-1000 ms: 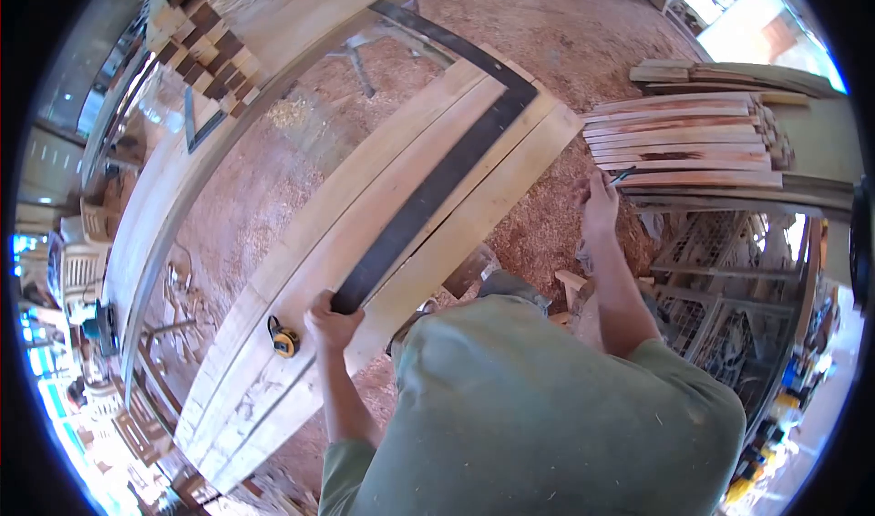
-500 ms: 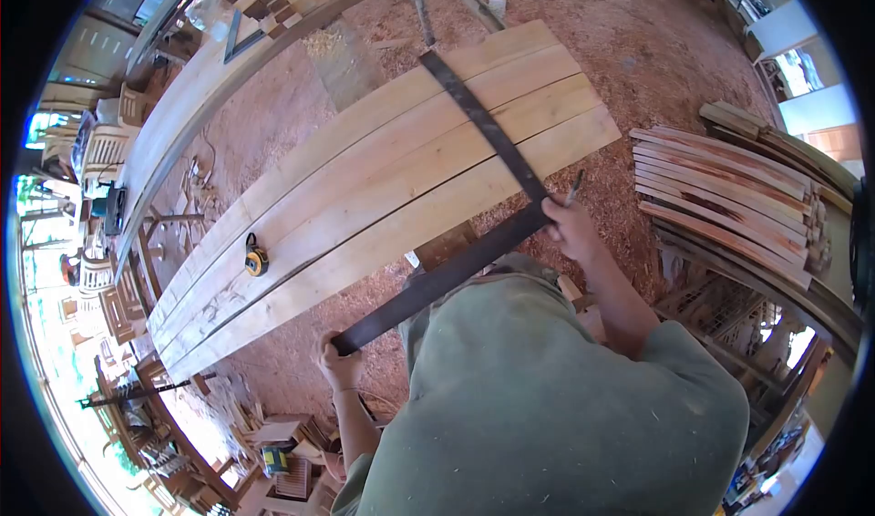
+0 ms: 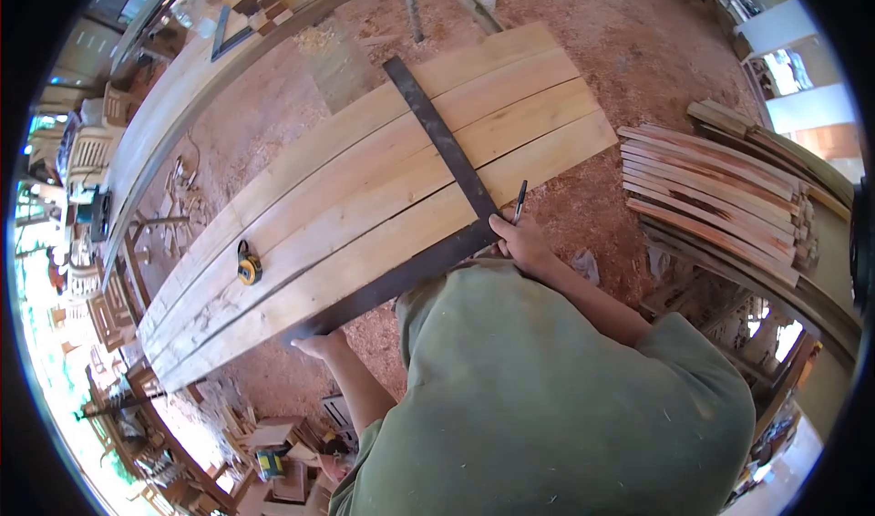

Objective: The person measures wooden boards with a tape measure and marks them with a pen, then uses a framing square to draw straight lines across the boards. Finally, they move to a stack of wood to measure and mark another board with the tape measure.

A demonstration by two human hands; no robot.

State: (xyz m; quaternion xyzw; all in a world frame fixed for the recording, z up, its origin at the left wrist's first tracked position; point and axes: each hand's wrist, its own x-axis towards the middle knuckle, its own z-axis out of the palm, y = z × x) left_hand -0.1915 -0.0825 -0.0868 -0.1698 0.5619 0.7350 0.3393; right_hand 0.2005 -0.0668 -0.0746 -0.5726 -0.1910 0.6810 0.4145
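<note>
A large dark L-shaped carpenter's square lies with one arm across several pale planks set side by side. Its other arm runs along their near edge. My left hand is closed around the far left end of that arm, its fingers partly hidden. At the corner of the square, my right hand grips the metal and also holds a pen pointing up between the fingers. A yellow and black tape measure rests on the planks to the left.
Stacked rough boards stand at the right. A long workbench curves along the upper left, with wood blocks at its far end. Scraps of wood lie at lower left, and sawdust covers the floor.
The square has shifted left along the planks, and its near arm now sits against their edge instead of angling away from it. Both hands moved with it.
</note>
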